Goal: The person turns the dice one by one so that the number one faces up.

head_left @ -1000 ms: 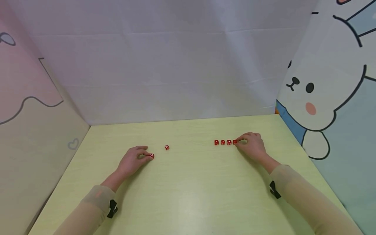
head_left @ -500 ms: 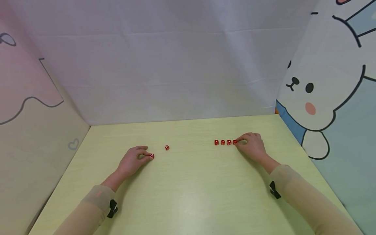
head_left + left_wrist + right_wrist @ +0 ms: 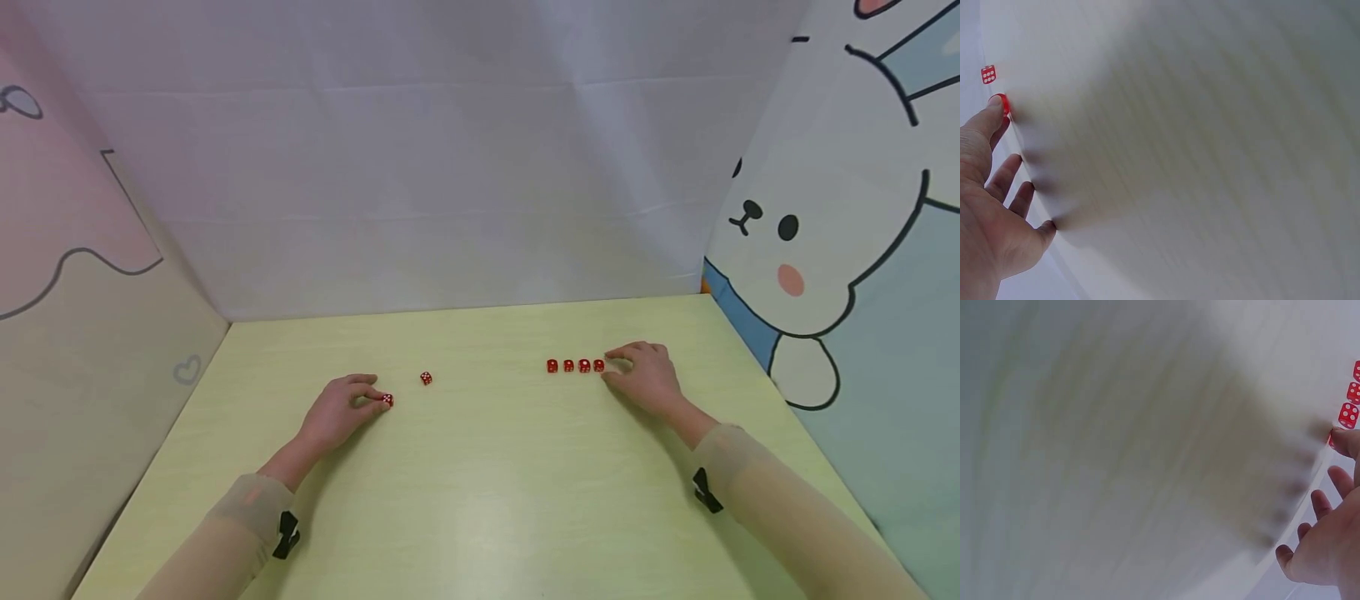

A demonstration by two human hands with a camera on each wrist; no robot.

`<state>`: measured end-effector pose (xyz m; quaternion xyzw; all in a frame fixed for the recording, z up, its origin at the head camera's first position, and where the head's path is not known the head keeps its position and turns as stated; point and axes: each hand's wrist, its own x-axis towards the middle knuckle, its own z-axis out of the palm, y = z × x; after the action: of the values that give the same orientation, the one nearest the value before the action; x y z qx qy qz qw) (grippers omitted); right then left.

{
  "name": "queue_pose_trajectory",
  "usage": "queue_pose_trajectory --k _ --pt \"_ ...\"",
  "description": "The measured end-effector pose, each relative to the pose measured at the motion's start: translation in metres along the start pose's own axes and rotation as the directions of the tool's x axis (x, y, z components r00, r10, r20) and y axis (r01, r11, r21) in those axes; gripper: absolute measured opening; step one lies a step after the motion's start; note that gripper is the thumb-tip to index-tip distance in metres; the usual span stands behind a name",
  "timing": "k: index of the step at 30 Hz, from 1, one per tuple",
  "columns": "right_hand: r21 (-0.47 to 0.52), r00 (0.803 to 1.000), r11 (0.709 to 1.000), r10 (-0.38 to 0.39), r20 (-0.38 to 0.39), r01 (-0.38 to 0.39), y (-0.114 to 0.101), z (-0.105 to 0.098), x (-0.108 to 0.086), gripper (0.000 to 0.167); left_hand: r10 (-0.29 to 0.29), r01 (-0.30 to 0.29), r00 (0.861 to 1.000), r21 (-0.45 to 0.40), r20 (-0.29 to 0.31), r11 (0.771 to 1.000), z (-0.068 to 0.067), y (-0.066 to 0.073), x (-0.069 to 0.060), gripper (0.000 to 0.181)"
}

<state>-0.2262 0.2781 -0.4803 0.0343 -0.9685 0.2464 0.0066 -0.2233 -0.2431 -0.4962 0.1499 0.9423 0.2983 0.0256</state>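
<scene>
On the left of the table, my left hand (image 3: 339, 412) pinches a red die (image 3: 387, 400) with white pips between thumb and index finger. A second loose red die (image 3: 426, 378) lies just beyond it and to the right. Over on the right, several red dice form a row, with one die (image 3: 568, 366) near its middle. At the row's right end is another die (image 3: 598, 365). My right hand (image 3: 645, 377) is beside that end die, thumb and index finger spread apart. In the right wrist view the thumb partly covers the end die (image 3: 1332, 441).
The pale wood-grain table (image 3: 480, 467) has a white cloth (image 3: 450, 192) hanging behind its far edge. Printed panels stand on both sides, the right one showing a cartoon rabbit (image 3: 810, 242).
My right thumb and index finger have parted, letting go of the end die, which stays in the row. My left hand keeps the same pinch on its die.
</scene>
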Motion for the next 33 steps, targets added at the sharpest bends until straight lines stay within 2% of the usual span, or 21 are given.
queue_pose_trajectory --k 5,11,17,24,33 --pt "-0.007 1.000 1.000 0.010 -0.003 -0.010 0.001 -0.004 -0.006 0.057 -0.004 0.004 1.000 -0.012 0.008 1.000 0.000 -0.001 0.001 0.019" --pt "0.013 0.999 1.000 0.004 -0.044 -0.003 -0.001 -0.007 -0.017 0.060 0.002 -0.002 1.000 -0.016 0.007 1.000 0.001 -0.003 0.001 0.019" --pt "-0.015 0.991 0.999 -0.054 -0.121 0.052 -0.008 -0.008 -0.029 0.058 0.005 -0.005 1.000 -0.020 0.006 1.000 0.005 -0.008 0.003 0.019" --pt "-0.043 0.973 0.987 -0.157 -0.168 0.152 -0.025 -0.010 -0.048 0.049 0.015 -0.015 1.000 -0.019 -0.001 1.000 0.005 -0.010 0.003 0.016" --pt "-0.005 0.958 0.975 -0.220 -0.182 0.222 -0.045 -0.005 -0.062 0.036 0.019 -0.019 1.000 -0.006 -0.005 1.000 0.006 -0.008 0.002 0.017"
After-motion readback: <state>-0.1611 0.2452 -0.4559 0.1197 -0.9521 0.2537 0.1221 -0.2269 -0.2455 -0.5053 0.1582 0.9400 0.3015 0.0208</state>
